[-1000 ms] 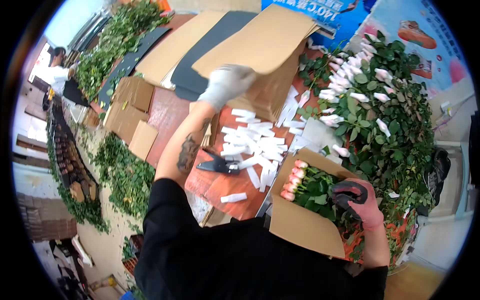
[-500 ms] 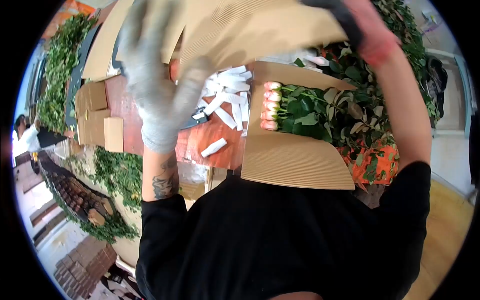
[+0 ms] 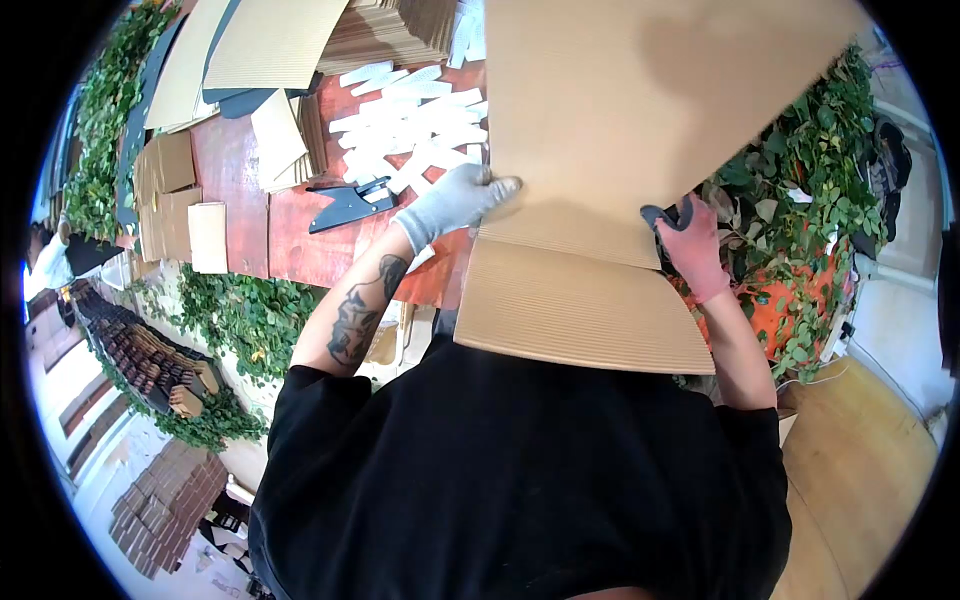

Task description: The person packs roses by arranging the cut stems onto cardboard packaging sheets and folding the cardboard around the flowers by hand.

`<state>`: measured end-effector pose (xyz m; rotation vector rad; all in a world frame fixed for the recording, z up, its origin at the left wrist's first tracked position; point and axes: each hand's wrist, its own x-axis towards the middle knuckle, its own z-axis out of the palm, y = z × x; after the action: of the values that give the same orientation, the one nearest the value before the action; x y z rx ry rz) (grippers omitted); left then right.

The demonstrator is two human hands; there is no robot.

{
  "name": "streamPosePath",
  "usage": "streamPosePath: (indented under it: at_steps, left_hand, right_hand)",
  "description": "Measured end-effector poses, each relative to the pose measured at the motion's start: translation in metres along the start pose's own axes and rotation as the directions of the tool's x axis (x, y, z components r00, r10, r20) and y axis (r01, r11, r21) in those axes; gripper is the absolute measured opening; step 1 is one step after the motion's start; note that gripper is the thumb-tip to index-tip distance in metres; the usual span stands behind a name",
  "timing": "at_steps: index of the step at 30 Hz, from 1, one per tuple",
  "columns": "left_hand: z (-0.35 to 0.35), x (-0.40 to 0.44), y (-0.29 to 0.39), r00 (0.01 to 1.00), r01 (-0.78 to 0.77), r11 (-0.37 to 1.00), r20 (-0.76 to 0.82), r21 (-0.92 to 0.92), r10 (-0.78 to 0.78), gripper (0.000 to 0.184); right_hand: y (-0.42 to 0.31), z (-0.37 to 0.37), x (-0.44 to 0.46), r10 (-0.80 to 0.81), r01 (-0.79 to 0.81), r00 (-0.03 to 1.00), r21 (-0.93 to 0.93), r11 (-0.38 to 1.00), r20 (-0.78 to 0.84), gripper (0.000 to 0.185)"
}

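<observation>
A large corrugated cardboard sheet stretches away from me over the spot where pink-white roses lay; the blooms are hidden. Nearer my body, a ribbed cardboard piece meets it along a crease or edge. My left hand, in a grey glove, grips the sheet's left edge with the thumb on top. On the right edge is my right hand, in a pink glove with dark fingertips, its fingers curled at the cardboard. Left of the sheet lie a black stapler-like tool and many white paper strips.
Cardboard stacks and folded pieces stand on the red table. Leafy stems crowd the right side over orange material. More greenery hangs at the left, where another person is partly visible.
The raised cardboard sheet has come down over the roses, covering them. Both my hands have moved down toward me, to its left and right edges.
</observation>
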<state>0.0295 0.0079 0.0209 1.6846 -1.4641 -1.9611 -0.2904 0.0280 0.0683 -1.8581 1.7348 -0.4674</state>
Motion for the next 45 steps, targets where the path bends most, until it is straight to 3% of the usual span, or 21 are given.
streamPosePath:
  at_steps: [2,6,8,11,13,14,16,17,19,22,23,25,27,28,30,32,33,34,36,39,45]
  left_hand:
    - [0.003,0.025,-0.035,0.999,-0.042,0.995,-0.013,0.087,0.044,0.054]
    - [0.001,0.022,-0.032,0.995,-0.102,0.985,0.009,0.136,0.102,0.056]
    - [-0.001,0.014,-0.017,0.998,-0.057,0.981,0.035,0.186,0.051,0.056]
    - [-0.002,0.011,-0.004,1.000,0.024,0.968,0.013,0.248,-0.029,0.058]
    - [-0.004,-0.007,0.014,0.980,-0.008,0.702,-0.133,0.712,0.146,0.040]
    - [-0.006,-0.028,0.027,0.867,-0.062,0.452,-0.176,0.890,0.467,0.032]
    - [-0.017,-0.066,0.065,0.787,-0.437,0.751,-0.194,0.495,0.586,0.022]
    - [-0.019,-0.079,0.079,0.585,-0.697,0.580,-0.132,0.423,0.800,0.018]
    - [-0.007,-0.072,0.105,0.089,-0.751,0.079,-0.017,0.655,0.996,0.026]
    - [-0.002,-0.032,0.128,0.254,-0.523,0.172,-0.040,0.835,0.966,0.036]
    - [0.001,-0.004,0.121,0.304,-0.420,0.233,-0.106,0.877,0.947,0.038]
    - [-0.010,0.016,0.129,0.721,-0.289,0.460,-0.126,0.839,0.681,0.046]
    - [-0.027,0.024,0.121,0.378,-0.484,0.348,-0.166,0.803,0.911,0.038]
    - [-0.042,0.008,0.118,0.388,-0.466,0.349,-0.167,0.813,0.907,0.038]
    - [-0.077,-0.053,0.101,0.135,-0.755,0.362,-0.411,0.547,0.901,0.021]
    - [-0.120,-0.073,0.045,0.054,-0.356,0.617,-0.644,0.702,0.764,0.017]
    - [-0.143,-0.072,0.014,0.098,-0.199,0.843,-0.845,0.501,0.525,0.019]
    - [-0.162,-0.079,-0.007,-0.014,-0.045,0.903,-0.904,0.428,0.428,0.029]
    - [-0.185,-0.064,-0.054,0.066,0.393,0.885,-0.967,0.252,0.246,0.077]
    - [-0.178,-0.050,-0.058,0.209,0.616,0.761,-0.974,0.203,0.091,0.094]
    - [-0.192,-0.059,-0.075,0.235,0.478,0.875,-0.971,0.077,-0.043,0.105]
  right_hand:
    - [0.000,-0.003,-0.004,0.032,0.033,0.992,-0.503,0.864,0.120,0.040]
    - [-0.064,-0.050,-0.004,0.202,0.031,0.913,-0.555,0.831,0.353,0.041]
    - [-0.074,-0.048,-0.001,-0.502,0.628,0.765,-0.292,0.721,0.404,0.037]
    - [-0.052,0.032,0.038,-0.694,0.878,0.452,-0.143,0.457,0.560,0.041]
    - [-0.050,0.063,0.055,-0.643,0.945,0.308,-0.146,0.293,0.701,0.045]
    - [-0.038,0.083,0.055,-0.652,0.913,0.382,-0.161,0.374,0.655,0.047]
    - [-0.051,0.073,0.057,-0.621,0.865,0.441,-0.122,0.487,0.648,0.050]
    - [-0.038,0.082,0.059,-0.594,0.838,0.465,-0.111,0.534,0.657,0.048]
    - [-0.012,0.096,0.053,-0.511,0.519,0.585,0.194,0.833,0.630,0.046]
    - [-0.008,0.093,0.045,-0.558,0.813,0.530,-0.196,0.548,0.638,0.046]
    - [-0.040,0.080,0.052,-0.419,0.765,0.523,-0.191,0.616,0.742,0.052]
    - [-0.044,0.082,0.061,-0.513,0.833,0.422,-0.098,0.544,0.747,0.054]
    - [-0.022,0.087,0.060,-0.570,0.875,0.430,-0.167,0.455,0.700,0.054]
    - [-0.019,0.087,0.062,-0.587,0.881,0.419,-0.152,0.449,0.693,0.054]
    - [-0.018,0.088,0.061,-0.557,0.871,0.423,-0.151,0.468,0.714,0.054]
    - [-0.036,0.086,0.058,-0.495,0.859,0.431,-0.176,0.480,0.755,0.055]
    - [-0.040,0.083,0.059,-0.412,0.849,0.446,-0.229,0.476,0.795,0.056]
    - [-0.039,0.084,0.059,-0.405,0.846,0.448,-0.232,0.479,0.797,0.056]
    - [-0.034,0.083,0.059,-0.429,0.853,0.449,-0.232,0.468,0.784,0.056]
    - [-0.027,0.086,0.058,-0.481,0.872,0.435,-0.224,0.435,0.761,0.055]
    - [-0.040,0.082,0.056,-0.440,0.865,0.453,-0.262,0.429,0.776,0.052]
